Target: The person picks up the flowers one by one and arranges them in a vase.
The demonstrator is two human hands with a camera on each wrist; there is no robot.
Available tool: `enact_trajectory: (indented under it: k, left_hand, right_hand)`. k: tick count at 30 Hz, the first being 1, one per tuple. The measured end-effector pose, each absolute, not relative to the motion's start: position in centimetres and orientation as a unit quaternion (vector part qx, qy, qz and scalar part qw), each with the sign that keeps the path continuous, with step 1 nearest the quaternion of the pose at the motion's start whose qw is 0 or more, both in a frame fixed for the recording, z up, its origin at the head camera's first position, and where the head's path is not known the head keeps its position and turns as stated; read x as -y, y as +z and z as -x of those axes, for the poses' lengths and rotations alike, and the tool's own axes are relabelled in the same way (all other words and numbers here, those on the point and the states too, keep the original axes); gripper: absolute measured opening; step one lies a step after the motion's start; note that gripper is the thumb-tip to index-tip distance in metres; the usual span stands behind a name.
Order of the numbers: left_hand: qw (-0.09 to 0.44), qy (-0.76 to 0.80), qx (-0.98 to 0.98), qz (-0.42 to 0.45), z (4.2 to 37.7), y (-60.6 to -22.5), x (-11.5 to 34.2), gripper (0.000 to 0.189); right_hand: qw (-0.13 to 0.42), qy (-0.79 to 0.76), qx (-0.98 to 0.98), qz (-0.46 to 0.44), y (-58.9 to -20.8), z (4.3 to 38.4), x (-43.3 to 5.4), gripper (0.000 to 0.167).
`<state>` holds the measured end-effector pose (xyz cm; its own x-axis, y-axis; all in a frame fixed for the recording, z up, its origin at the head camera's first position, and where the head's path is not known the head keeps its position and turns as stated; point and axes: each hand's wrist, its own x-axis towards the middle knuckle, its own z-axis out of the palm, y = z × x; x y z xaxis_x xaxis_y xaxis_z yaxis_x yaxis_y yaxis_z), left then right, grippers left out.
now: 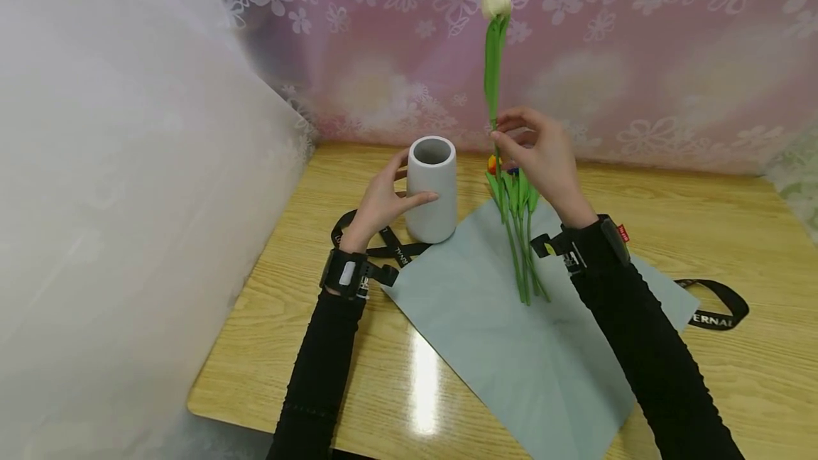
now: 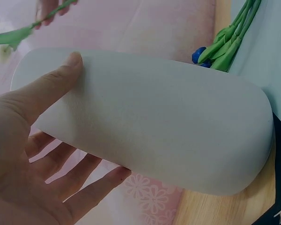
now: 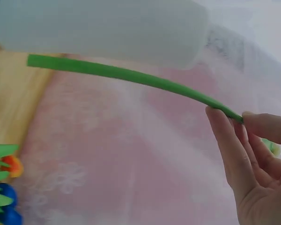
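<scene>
A white vase stands upright on the table at the back, its round mouth facing up. My left hand holds it from the left side; in the left wrist view the thumb lies across the vase's wall and the fingers pass behind it. To the right of the vase, my right hand pinches the green stem of a white tulip between thumb and fingertips. The tulip is raised upright, bloom at the top, its cut stem end pointing down. In the right wrist view the stem runs alongside the vase.
Several more tulips lie on a pale blue-grey sheet, with orange and blue blooms towards the back. A black lettered ribbon lies partly under the sheet and behind the left wrist. A pink floral curtain hangs behind the wooden table.
</scene>
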<state>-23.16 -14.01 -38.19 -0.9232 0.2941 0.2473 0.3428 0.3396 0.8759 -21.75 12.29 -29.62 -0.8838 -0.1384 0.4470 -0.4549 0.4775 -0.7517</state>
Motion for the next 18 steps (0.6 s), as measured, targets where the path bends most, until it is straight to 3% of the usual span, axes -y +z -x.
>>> enact_trajectory:
  k: [6, 18]
  left_hand:
    - [0.022, -0.546, 0.813, 0.202, 23.2, -38.3, 14.2, 0.083]
    - [0.031, -0.54, 0.813, 0.214, 23.1, -38.3, 14.2, 0.083]
  right_hand:
    - [0.239, 0.479, 0.82, -0.202, -27.1, 22.1, -10.7, 0.026]
    - [0.316, 0.538, 0.747, -0.228, -23.1, 22.3, -7.9, 0.023]
